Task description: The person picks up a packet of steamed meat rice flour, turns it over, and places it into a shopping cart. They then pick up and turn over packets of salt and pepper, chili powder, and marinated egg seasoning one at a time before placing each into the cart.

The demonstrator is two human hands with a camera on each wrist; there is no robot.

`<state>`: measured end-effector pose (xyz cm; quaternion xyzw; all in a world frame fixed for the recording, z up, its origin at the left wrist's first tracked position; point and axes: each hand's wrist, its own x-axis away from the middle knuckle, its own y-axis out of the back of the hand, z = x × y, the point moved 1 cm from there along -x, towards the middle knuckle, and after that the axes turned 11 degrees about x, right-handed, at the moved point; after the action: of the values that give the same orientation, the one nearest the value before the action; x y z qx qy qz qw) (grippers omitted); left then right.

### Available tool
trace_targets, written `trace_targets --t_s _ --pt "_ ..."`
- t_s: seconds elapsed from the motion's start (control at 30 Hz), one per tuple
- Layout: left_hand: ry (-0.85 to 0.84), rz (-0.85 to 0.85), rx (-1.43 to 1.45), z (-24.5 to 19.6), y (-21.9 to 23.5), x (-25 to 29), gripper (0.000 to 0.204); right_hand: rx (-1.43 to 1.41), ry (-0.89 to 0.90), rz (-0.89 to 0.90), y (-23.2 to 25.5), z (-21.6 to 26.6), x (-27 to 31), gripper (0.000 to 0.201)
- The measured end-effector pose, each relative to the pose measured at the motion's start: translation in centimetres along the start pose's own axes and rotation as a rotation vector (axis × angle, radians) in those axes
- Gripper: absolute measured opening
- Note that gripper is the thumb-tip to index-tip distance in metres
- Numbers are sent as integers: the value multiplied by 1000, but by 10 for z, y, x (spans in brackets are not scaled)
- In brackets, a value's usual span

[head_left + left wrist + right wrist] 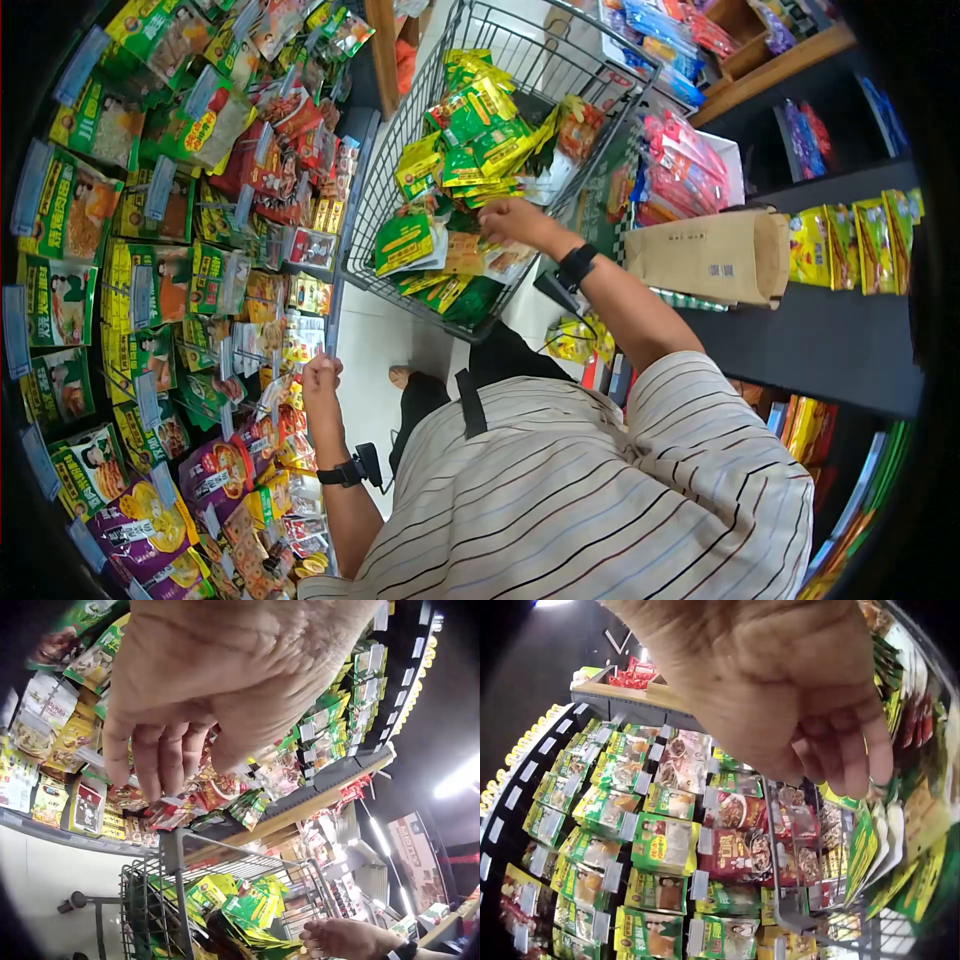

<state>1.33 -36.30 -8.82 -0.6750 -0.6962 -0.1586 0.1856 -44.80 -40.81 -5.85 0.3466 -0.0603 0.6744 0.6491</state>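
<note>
My right hand [515, 222] is over the wire shopping cart [352, 225], fingers loosely bent, fingertips right at the edges of the seasoning packets. Green and yellow packets [480, 110] lie heaped inside the cart; one green packet [403, 242] is just left of that hand. In the right wrist view, white-backed packets [885, 832] stand on edge below the fingertips [881, 769]. My left hand [322, 378] hangs beside the shelf's front edge with relaxed fingers and nothing in them. From the left wrist camera, its fingers [172, 754] overlap the shelf goods behind.
Hanging food packets [75, 215] with price tags fill the display rack on the left. To the right, a brown paper bag [705, 257] lies on a dark shelf [800, 340], near yellow packets [845, 245] and a bin of pink packages [685, 165]. Tiled floor [375, 345] shows below the cart.
</note>
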Motion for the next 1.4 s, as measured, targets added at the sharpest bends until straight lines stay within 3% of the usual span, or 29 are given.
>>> trace_targets --t_s 0.1,0.23,0.3,0.43,0.47,0.57,0.6,0.77,0.83,0.97,1.13,1.27,1.4 --pt "61 -40 -16 -10 -41 15 29 -184 -105 78 57 -39 -50 26" --pt "123 -75 -12 -7 -83 30 33 -490 -170 -23 109 -59 -87 28" --pt "137 -110 -7 -8 -103 38 35 -541 -245 -92 116 -74 -116 27" --pt "167 -190 9 -9 -127 58 40 -561 -403 -69 114 -107 -164 19" --pt "144 -194 -8 -14 -134 67 41 -588 -408 -91 111 -116 -175 16" --pt "141 -246 -1 -16 -136 80 41 -493 -336 -62 106 -104 -166 42" --pt "141 -264 6 -17 -137 82 41 -504 -364 9 107 -101 -169 42" --pt "151 -314 23 -21 -136 88 40 -494 -344 -66 106 -96 -182 36" --pt "141 -313 20 -25 -139 86 36 -614 -277 -35 101 -147 -221 35" --pt "109 -313 25 -28 -142 88 34 -688 -448 -214 110 -111 -205 38" --pt "139 -316 11 -27 -140 95 35 -740 -525 -223 117 -117 -206 23" --pt "139 -312 24 -31 -143 94 36 -659 -353 -194 120 -108 -197 27" --pt "99 -235 25 -42 -155 77 42 -617 -173 -132 129 -37 -149 32"
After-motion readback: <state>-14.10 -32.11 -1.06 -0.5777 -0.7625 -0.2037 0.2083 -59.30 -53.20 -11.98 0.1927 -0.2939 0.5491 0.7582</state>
